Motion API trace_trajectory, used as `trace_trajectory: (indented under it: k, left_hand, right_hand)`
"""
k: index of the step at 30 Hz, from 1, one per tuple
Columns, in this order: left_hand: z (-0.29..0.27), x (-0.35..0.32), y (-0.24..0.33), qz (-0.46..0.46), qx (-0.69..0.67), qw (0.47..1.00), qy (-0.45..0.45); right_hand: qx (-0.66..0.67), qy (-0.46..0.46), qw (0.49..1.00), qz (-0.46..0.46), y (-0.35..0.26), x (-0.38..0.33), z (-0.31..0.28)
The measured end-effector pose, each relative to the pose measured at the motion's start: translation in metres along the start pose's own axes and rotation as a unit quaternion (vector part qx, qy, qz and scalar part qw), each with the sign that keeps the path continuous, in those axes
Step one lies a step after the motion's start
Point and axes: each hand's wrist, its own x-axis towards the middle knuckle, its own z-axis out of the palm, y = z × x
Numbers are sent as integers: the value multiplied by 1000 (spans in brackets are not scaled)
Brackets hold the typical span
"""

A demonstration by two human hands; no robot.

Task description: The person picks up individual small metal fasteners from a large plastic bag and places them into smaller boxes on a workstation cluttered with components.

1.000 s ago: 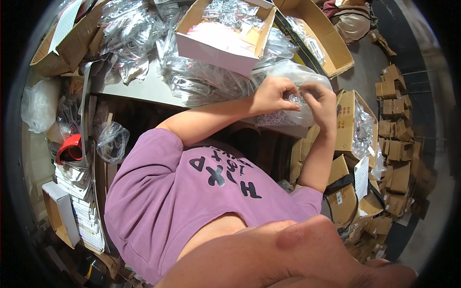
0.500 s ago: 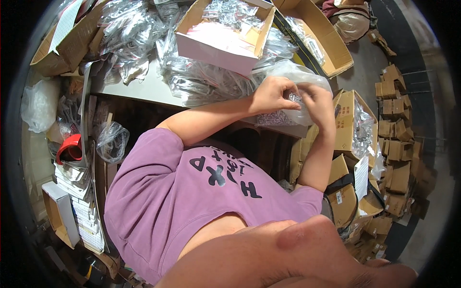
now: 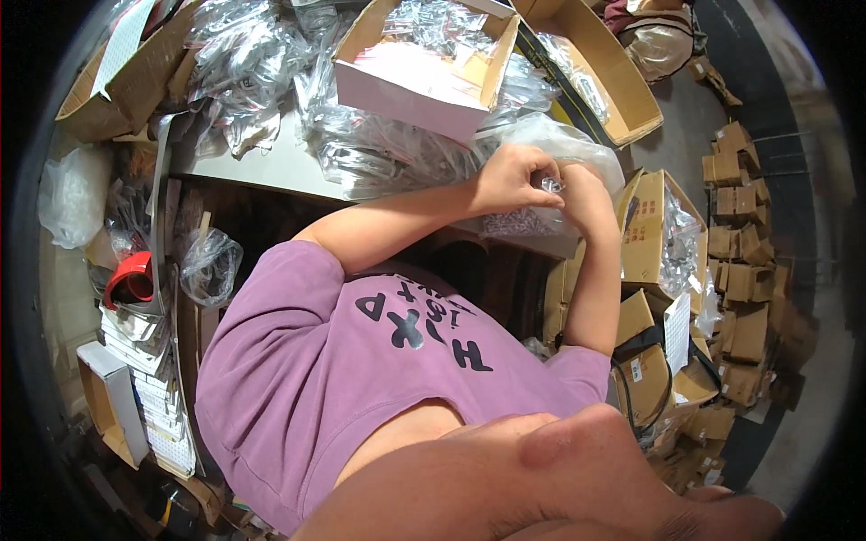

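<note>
Hands pinch a small clear packet at one o'clock: left hand, right hand; light, slippery, best gripped at edges.

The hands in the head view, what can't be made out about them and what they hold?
- Small clear item: too small to identify, pinched between left hand and right hand.
- Fingertips: curled together, hiding each other.
- Clear bag contents: blurred behind both hands.

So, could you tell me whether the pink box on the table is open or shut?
Open: the pink box has no lid on, and clear packets fill it.
</note>
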Motion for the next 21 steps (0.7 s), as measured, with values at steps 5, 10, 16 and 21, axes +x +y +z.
trace_trajectory:
  k: [5,10,16,21]
  left_hand:
    - [1,0,-1,16,16,1000,0]
    - [2,0,1,-7,11,1000,-6]
    - [2,1,2,-14,10,1000,-4]
    - [0,1,0,-24,12,1000,-9]
  right_hand:
    - [133,76,987,-43,6,-8,-8]
    - [296,132,945,-38,9,-19,-18]
    - [339,102,933,-70,11,-24,-20]
    - [276,38,959,-48,4,-24,-30]
